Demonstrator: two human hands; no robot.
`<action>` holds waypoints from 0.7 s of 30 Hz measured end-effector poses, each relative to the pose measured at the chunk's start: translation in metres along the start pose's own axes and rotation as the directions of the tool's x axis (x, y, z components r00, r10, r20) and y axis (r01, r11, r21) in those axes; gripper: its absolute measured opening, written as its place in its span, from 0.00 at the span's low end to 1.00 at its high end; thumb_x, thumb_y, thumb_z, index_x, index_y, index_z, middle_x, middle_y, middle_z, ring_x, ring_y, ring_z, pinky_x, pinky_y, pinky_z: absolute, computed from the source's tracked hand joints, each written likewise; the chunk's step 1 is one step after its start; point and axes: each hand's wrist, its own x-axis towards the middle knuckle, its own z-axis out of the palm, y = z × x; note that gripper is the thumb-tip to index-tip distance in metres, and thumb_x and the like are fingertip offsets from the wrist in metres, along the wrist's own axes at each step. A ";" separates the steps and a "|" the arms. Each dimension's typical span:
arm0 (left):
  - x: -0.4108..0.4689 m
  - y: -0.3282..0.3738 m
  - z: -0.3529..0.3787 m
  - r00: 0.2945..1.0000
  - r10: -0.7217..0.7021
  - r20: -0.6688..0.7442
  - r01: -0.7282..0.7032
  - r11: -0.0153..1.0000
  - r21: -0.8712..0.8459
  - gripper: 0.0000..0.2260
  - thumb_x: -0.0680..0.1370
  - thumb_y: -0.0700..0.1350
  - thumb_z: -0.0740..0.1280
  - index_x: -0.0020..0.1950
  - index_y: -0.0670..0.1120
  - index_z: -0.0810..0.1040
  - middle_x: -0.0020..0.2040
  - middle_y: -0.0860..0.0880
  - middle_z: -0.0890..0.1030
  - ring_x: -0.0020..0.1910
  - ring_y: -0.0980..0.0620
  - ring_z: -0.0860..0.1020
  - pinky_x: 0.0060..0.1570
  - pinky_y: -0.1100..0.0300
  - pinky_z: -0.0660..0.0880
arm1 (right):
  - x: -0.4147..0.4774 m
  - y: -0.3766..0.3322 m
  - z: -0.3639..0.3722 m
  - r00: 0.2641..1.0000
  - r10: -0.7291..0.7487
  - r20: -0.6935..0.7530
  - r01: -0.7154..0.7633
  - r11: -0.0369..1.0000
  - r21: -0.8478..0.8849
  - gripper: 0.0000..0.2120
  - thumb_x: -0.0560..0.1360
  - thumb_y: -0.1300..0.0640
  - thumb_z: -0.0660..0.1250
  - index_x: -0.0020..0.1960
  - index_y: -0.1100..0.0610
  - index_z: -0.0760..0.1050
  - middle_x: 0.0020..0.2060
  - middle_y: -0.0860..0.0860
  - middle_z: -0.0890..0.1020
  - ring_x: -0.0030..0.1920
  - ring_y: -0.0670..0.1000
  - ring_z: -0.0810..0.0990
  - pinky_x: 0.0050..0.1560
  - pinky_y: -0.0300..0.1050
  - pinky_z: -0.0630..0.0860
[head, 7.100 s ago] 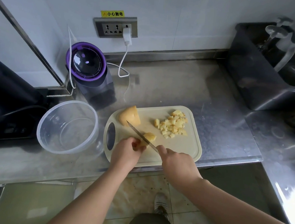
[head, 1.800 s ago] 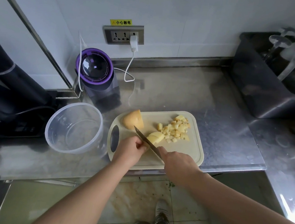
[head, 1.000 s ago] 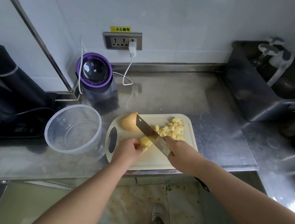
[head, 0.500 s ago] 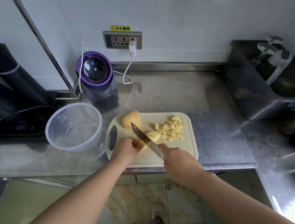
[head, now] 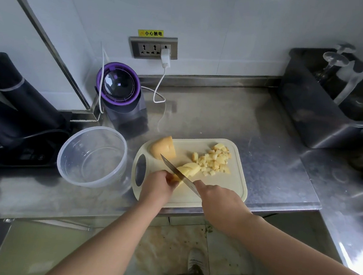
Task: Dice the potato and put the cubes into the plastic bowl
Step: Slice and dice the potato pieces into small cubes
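- L hand (head: 156,187): on near-left part of cutting board (head: 226,186), fingers curled, pinning near end of the potato slab (head: 190,168) from the left.
- R hand (head: 220,204): over board's near edge, fingers wrapped round the knife (head: 176,172) handle; handle itself hidden under the hand.
- Knife: blade runs diag from R hand up-left, tip pointing toward far-left of board. Edge down on the slab, right next to L fingertips.
- Potato slab: pale yellow, lies flat mid-board, long axis toward far-right. Lengthwise cut lines visible on the exposed end. Near end covered by L hand + blade.
- Potato chunk (head: 163,150): bigger uncut piece w/ skin, far-left corner of board, just past the knife tip, not touching it.
- Cubes (head: 215,162): loose pile on far-right part of board, just beside slab's far end.
- Plastic bowl (head: 95,129): clear, round, upright on the steel counter (head: 221,119), just left of board by its handle slot. Cubes are on board, apart from bowl.
- Board: cream plastic, sits at counter's front edge.
- Behind bowl: purple-lidded appliance (head: 118,87) at the wall; white charger (head: 165,56) plugged into wall socket (head: 153,47), cable drooping onto counter.
- Far right: dark bin (head: 309,120) w/ clear glassware inside.
- Far left: black appliance (head: 14,105).
- Below: tiled floor, one shoe (head: 196,261) visible.
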 end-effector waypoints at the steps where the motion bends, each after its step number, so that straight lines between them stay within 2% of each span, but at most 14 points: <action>1: 0.000 0.000 0.000 1.000 0.000 0.001 0.000 1.000 -0.007 0.12 0.77 0.51 0.68 0.54 0.44 0.81 0.49 0.48 0.84 0.51 0.48 0.80 0.53 0.56 0.76 | 0.003 0.000 0.002 1.000 -0.003 0.003 0.003 1.000 -0.007 0.29 0.75 0.71 0.58 0.72 0.54 0.57 0.41 0.52 0.74 0.36 0.52 0.75 0.36 0.45 0.73; 6: 0.002 -0.002 0.000 1.000 0.001 0.006 -0.001 0.999 -0.032 0.11 0.77 0.53 0.68 0.52 0.46 0.82 0.47 0.51 0.84 0.48 0.51 0.80 0.50 0.58 0.75 | 0.023 -0.003 0.014 1.000 -0.001 0.013 0.001 1.000 -0.005 0.27 0.75 0.70 0.58 0.71 0.54 0.59 0.36 0.50 0.70 0.37 0.53 0.74 0.36 0.45 0.71; 10: 0.001 -0.002 -0.002 1.000 0.007 -0.009 -0.007 0.999 -0.040 0.11 0.77 0.51 0.68 0.54 0.46 0.81 0.48 0.50 0.83 0.49 0.51 0.80 0.51 0.56 0.76 | 0.033 0.000 0.020 1.000 -0.004 0.028 0.004 1.000 -0.011 0.25 0.75 0.70 0.58 0.69 0.55 0.60 0.41 0.50 0.71 0.40 0.54 0.74 0.39 0.46 0.71; 14: -0.001 0.000 -0.004 1.000 0.019 0.007 -0.019 0.999 -0.051 0.12 0.77 0.50 0.68 0.56 0.45 0.80 0.51 0.49 0.83 0.51 0.51 0.79 0.53 0.56 0.75 | 0.035 0.001 0.018 0.998 0.016 0.056 -0.013 0.999 -0.040 0.26 0.76 0.68 0.61 0.71 0.55 0.57 0.41 0.50 0.71 0.40 0.53 0.74 0.38 0.45 0.70; 17: -0.002 0.001 -0.005 1.000 0.023 0.011 -0.022 0.998 -0.058 0.12 0.77 0.50 0.68 0.56 0.44 0.80 0.52 0.49 0.82 0.52 0.50 0.79 0.54 0.56 0.75 | 0.036 0.004 0.015 0.997 0.020 0.077 -0.021 1.000 0.021 0.26 0.77 0.66 0.60 0.71 0.53 0.57 0.39 0.50 0.72 0.41 0.52 0.77 0.35 0.43 0.71; 21: -0.001 0.001 -0.004 1.000 0.004 0.016 -0.003 0.998 -0.067 0.11 0.77 0.49 0.69 0.55 0.44 0.80 0.51 0.49 0.83 0.52 0.50 0.79 0.54 0.55 0.76 | 0.035 0.005 0.005 0.996 -0.008 0.094 -0.011 0.980 0.197 0.33 0.76 0.65 0.58 0.76 0.46 0.52 0.50 0.54 0.77 0.46 0.53 0.78 0.43 0.47 0.79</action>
